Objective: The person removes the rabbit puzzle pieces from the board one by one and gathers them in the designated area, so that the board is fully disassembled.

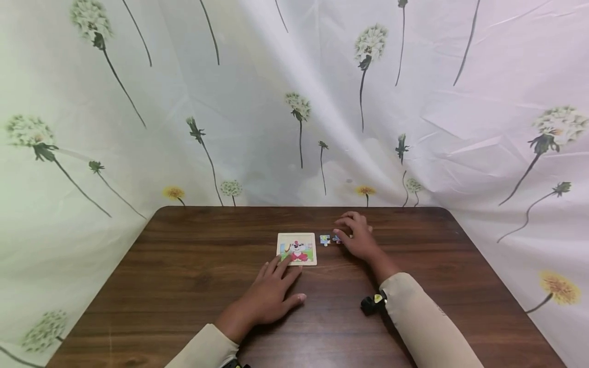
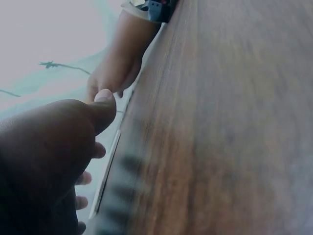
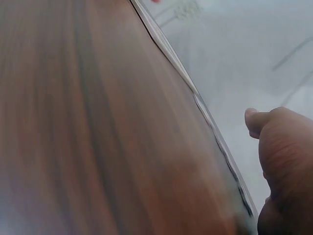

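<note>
A small square picture puzzle with a pale frame and a cartoon figure in red lies flat on the table. My left hand has its fingers spread, with the fingertips over the puzzle's lower left part and the thumb off to the side. Right of the frame, a blue jigsaw piece lies in a row with others. Above that row hovers my right hand, fingers loosely bent, thumb by a second jigsaw piece; it partly covers the row. No piece shows between its fingers.
The dark wood-grain table has rounded far corners. Behind it hangs a pale curtain printed with dandelions. A black wrist strap device sits on the right sleeve, close above the tabletop.
</note>
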Tool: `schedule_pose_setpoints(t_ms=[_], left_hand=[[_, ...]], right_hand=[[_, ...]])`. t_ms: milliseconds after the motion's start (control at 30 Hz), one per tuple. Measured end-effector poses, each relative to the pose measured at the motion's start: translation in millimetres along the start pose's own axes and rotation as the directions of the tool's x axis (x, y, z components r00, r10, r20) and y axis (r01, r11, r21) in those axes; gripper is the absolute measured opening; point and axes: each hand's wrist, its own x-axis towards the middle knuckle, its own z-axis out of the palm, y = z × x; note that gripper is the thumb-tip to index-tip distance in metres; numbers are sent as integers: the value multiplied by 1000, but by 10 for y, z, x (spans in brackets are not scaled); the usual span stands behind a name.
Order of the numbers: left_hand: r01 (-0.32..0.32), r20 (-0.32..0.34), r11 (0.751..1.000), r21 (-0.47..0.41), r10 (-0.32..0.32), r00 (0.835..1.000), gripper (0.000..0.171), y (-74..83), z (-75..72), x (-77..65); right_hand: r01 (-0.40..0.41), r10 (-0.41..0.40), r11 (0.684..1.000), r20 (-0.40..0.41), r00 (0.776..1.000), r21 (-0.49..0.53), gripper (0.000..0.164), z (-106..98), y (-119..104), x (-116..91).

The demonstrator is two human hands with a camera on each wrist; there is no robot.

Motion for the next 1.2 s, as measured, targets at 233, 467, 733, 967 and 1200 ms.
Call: schedule_pose_setpoints(t_ms=[233,467,733,967,1200], left_hand=[[-47,-13,999,9,48,999,72,20,3,-1],[-63,-15,998,29,63,998,73,-1,40,-3],[-99,-39,994,53,101,994,73,-22,58,-7],[-124,-62,989,77,129,990,72,-29,73,-11],[-121,-64,990,77,126,990,75,-112,159,23]], right_hand=[[85,-85,996,14,996,13,27,307,-288,113],[167,-169,985,64,984,28,28,599,-518,189],[179,-190,980,121,974,92,23,785,-717,228],[190,-204,978,200,958,86,10,838,-789,246],[177,-188,982,238,953,66,6,870,-768,263]])
